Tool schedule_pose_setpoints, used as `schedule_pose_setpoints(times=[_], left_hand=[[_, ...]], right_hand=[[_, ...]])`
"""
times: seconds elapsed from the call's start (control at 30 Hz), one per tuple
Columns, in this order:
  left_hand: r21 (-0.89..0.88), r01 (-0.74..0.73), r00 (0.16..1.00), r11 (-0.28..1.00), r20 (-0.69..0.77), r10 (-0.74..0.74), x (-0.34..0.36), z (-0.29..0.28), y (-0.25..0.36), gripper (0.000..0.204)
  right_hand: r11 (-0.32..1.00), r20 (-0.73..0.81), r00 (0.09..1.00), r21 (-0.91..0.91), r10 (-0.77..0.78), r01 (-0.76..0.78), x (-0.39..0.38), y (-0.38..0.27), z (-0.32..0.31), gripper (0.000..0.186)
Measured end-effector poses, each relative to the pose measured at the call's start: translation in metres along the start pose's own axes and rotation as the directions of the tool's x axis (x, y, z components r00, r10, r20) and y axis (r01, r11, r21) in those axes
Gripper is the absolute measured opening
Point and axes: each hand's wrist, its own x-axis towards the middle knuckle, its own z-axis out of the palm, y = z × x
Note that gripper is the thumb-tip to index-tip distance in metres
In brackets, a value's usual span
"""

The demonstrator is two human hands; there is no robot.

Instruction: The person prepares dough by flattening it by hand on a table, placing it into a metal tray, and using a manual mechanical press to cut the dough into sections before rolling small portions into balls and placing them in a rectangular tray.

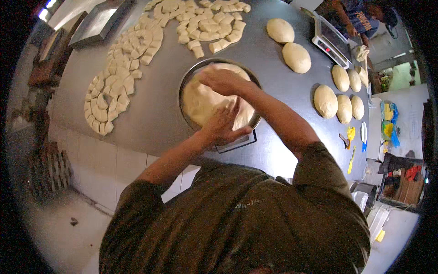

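A wide slab of pale dough fills a round metal pan near the table's front edge. Both of my hands press on the dough with nothing gripped. My right hand lies flat across the far part, its fingers stretched toward the left. Nearer to me, my left hand rests on the dough with fingers extended and the thumb spread to the right. Part of a square metal frame shows from under the pan's near side.
Cut dough pieces lie in coils at the left and back of the metal table. Several smooth dough balls sit at the right, near a digital scale. A yellow-handled tool lies near the right edge. Another person stands at the far right.
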Motion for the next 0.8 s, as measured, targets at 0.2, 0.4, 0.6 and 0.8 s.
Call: schedule_pose_setpoints(times=[0.2, 0.4, 0.6, 0.8], left_hand=[[0.112, 0.147, 0.969, 0.983, 0.185, -0.166, -0.004, -0.014, 0.017, 0.130], [-0.051, 0.090, 0.994, 0.995, 0.059, -0.087, 0.002, 0.031, 0.018, 0.120], [-0.072, 0.151, 0.952, 0.986, 0.280, -0.125, -0.009, 0.010, 0.044, 0.124], [-0.040, 0.118, 0.965, 0.992, 0.241, -0.105, 0.010, 0.032, 0.014, 0.131]], right_hand=[[0.928, 0.014, 0.989, -0.350, 0.145, -0.131, 0.016, 0.082, 0.050, 0.088], [0.888, 0.119, 0.964, -0.375, -0.239, 0.267, -0.025, -0.058, 0.022, 0.087], [0.818, 0.321, 0.827, -0.207, -0.462, 0.537, 0.019, -0.063, 0.029, 0.081], [0.982, 0.137, 0.988, -0.169, -0.066, 0.088, 0.016, -0.066, 0.040, 0.082]])
